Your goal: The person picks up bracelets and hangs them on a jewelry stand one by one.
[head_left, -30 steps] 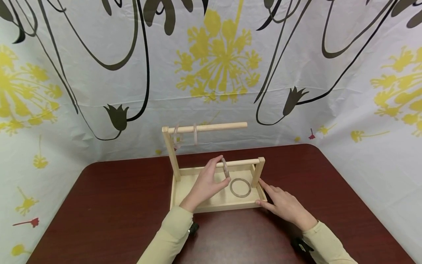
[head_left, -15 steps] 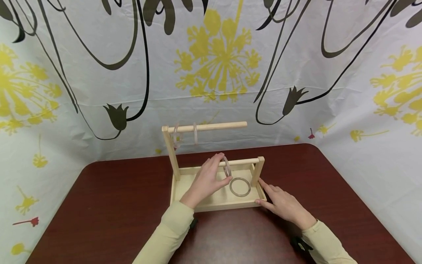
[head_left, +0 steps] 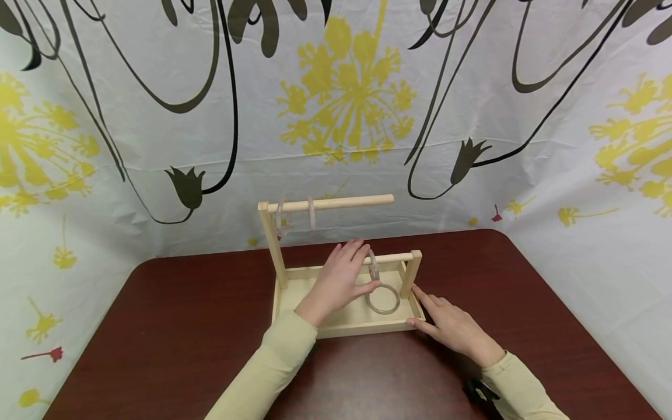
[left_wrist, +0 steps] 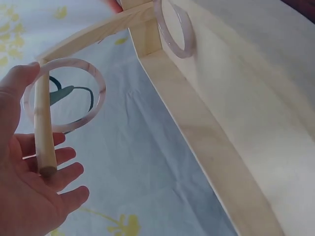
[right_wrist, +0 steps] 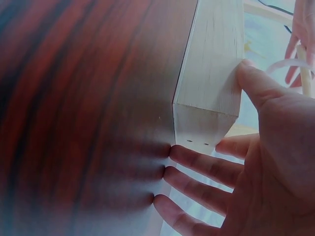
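My left hand (head_left: 341,280) pinches a pale, translucent bangle (head_left: 374,265) between thumb and fingers. This bangle circles the lower wooden rod (head_left: 399,257); in the left wrist view the rod's free end (left_wrist: 47,170) points toward the palm. Another bangle (head_left: 383,312) lies flat in the wooden tray (head_left: 367,330) that forms the stand's base. Two more, a nearer bangle (head_left: 312,214) and a bangle by the post (head_left: 279,219), hang on the upper rod (head_left: 362,201). My right hand (head_left: 454,326) touches the tray's right front corner with thumb and outstretched fingers.
The stand is on a dark red-brown table (head_left: 184,326). A tall post (head_left: 272,245) rises at the tray's left end, a short post (head_left: 411,274) at its right. Behind the table hangs a patterned white cloth (head_left: 252,134).
My left hand has moved right along the lower rod, bringing the bangle closer to the short post. The right hand and the tray look unmoved.
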`<state>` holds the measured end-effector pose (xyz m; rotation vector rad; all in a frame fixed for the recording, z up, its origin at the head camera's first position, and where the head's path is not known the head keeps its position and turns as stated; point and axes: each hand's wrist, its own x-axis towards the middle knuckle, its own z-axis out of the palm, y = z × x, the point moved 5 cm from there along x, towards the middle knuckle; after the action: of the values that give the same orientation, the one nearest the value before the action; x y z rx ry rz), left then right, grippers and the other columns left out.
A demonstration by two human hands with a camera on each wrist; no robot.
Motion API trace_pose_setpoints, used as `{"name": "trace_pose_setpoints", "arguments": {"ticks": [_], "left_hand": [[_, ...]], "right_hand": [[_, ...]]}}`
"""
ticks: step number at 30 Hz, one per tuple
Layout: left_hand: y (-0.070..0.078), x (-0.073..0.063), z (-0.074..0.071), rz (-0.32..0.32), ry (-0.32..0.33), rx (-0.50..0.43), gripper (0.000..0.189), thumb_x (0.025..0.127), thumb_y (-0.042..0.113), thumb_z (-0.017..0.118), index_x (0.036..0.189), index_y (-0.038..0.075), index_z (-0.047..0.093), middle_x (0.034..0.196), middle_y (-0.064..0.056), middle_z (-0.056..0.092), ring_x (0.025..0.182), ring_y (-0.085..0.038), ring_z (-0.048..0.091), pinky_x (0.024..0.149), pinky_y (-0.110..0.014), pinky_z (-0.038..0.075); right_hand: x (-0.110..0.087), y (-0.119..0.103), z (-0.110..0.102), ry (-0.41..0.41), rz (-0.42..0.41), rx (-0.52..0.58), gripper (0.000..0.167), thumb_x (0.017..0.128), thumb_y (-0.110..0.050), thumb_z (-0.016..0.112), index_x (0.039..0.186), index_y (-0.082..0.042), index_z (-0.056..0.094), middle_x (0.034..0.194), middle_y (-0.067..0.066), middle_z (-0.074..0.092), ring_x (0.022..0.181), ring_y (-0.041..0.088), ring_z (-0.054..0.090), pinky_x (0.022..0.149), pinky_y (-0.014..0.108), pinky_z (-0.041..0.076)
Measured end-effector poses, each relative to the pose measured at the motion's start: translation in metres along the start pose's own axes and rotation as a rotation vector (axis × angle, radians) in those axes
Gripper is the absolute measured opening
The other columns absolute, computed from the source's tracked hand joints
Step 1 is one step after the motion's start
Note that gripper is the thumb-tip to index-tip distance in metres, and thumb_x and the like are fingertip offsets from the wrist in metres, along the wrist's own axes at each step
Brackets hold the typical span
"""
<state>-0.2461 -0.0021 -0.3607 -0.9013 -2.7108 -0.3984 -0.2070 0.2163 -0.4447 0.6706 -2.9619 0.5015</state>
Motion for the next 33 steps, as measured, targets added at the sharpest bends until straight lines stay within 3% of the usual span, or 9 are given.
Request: {"name": "trace_pose_setpoints", "arguments": {"ticks": [9,16,33], "left_hand": [[0.010,0.008,0.003,0.016,-0.048,0.188,0.078,0.090,0.055,0.060,0.144,0.002,0.042,0.144,-0.015,0.044,0.134,-0.031,0.040,0.112,-0.040,0.024],[0.019,0.014,0.003,0.034,-0.035,0.254,0.079,0.090,0.058,0.059,0.142,0.001,0.045,0.139,-0.014,0.050,0.131,-0.029,0.044,0.111,-0.039,0.025],[0.023,0.022,0.014,-0.030,-0.062,0.387,0.082,0.091,0.069,0.042,0.146,0.009,0.041,0.142,-0.008,0.048,0.132,-0.026,0.042,0.111,-0.039,0.025]], "right_hand": [[0.001,0.000,0.000,-0.009,0.002,0.005,0.074,0.092,-0.051,0.059,0.148,-0.007,0.038,0.122,0.022,0.059,0.110,0.040,0.057,0.077,0.054,0.050],[0.001,0.000,0.000,-0.007,-0.003,0.004,0.074,0.092,-0.050,0.060,0.148,-0.007,0.039,0.122,0.021,0.059,0.109,0.039,0.057,0.076,0.054,0.050],[0.001,0.002,0.001,-0.026,-0.002,0.017,0.075,0.092,-0.052,0.059,0.148,-0.007,0.038,0.121,0.020,0.059,0.107,0.038,0.058,0.073,0.052,0.051]]}}
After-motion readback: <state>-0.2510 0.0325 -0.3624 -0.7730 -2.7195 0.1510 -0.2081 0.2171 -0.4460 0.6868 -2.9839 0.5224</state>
